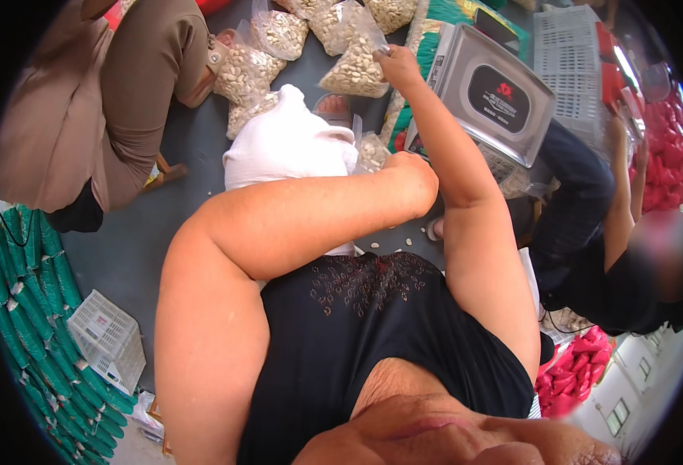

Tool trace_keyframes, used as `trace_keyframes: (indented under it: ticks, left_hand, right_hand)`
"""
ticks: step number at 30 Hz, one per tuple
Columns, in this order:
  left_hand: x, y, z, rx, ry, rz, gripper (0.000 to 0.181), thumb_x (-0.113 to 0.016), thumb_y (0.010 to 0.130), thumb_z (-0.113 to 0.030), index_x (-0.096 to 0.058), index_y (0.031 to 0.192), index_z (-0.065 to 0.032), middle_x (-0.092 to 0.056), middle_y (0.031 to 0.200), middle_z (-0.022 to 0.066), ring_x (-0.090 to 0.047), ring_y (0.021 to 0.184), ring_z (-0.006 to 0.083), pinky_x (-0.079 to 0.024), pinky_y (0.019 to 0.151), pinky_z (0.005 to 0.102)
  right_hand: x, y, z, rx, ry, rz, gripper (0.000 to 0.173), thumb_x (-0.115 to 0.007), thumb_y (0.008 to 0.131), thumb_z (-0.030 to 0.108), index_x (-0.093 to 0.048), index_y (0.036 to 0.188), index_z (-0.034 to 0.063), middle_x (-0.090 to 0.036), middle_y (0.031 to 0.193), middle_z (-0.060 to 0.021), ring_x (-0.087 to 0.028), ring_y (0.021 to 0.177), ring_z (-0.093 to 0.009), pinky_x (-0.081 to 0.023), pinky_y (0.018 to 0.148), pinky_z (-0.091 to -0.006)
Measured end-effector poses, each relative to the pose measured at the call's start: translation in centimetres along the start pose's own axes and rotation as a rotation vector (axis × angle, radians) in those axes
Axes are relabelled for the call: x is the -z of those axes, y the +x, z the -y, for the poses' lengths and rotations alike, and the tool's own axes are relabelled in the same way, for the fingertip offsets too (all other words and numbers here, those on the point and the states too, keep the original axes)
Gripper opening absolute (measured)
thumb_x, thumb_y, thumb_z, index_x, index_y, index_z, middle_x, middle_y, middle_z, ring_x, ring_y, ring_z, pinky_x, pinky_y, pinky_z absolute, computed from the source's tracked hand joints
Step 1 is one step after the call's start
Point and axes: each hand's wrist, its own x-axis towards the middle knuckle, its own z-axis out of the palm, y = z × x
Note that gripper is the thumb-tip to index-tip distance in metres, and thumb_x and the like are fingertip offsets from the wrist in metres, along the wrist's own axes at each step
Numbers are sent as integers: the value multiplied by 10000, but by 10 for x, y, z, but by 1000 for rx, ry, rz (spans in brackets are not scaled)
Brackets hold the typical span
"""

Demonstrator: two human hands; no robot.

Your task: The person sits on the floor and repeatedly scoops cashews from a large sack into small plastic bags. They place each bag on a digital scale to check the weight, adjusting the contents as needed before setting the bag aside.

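My right hand (401,67) reaches forward and pinches the top corner of a clear plastic bag of pale beans (354,72). The bag rests tilted near my sandalled foot (333,107). Bent across my body, my left hand (414,177) is curled beside a smaller bag of pale beans (372,152). Its fingers are turned away, so I cannot see whether they grip that bag. Right of my right forearm, a digital weighing scale (458,72) with a steel pan stands tilted in view. White cloth (289,142) drapes over my leg.
More filled bags (280,32) lie ahead. A person in brown (138,75) sits at left; another in dark clothes (580,174) is at right. White plastic crates (568,70) stand by the scale and beside stacked green packages (45,325). Red bags (574,372) lie behind, right.
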Motion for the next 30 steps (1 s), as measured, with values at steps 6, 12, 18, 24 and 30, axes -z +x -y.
trace_keyframes:
  ticks: [6,12,18,24,30]
  left_hand:
    - [-1,5,-4,4,8,-66,284,-641,733,-97,-699,1009,-56,-671,1057,126,-651,982,256,-524,787,360]
    - [-18,20,-3,55,59,-173,290,-595,718,-49,-695,990,-30,-662,1054,158,-638,998,291,-506,821,371]
    - [-19,47,-11,10,256,175,492,-541,801,-159,-509,1272,-18,-486,1328,164,-548,1087,422,-438,857,503]
    - [-24,66,-5,-103,333,199,296,-525,783,-120,-646,1050,-79,-618,1106,131,-606,974,352,-479,799,468]
    - [-23,42,3,-143,283,41,234,-564,709,-12,-705,895,-17,-672,949,161,-643,882,321,-505,724,410]
  right_hand:
    - [119,-62,144,-282,647,-139,199,-641,857,210,-666,863,13,-611,677,-31,-530,517,-89,-455,447,-253]
    - [207,-97,156,-194,683,-357,182,-638,865,190,-660,848,11,-638,697,-34,-521,475,-74,-446,412,-220]
    - [254,-118,132,-274,146,-635,221,-641,851,201,-653,849,-19,-640,710,-80,-567,508,-123,-453,411,-248]
    - [248,-138,49,-510,-643,-543,398,-527,850,403,-665,1003,63,-641,1034,-186,-589,1001,-382,-447,884,-467]
    - [240,-162,99,-300,-816,-773,478,-594,806,478,-636,1091,97,-591,1068,-199,-543,1055,-382,-467,851,-450]
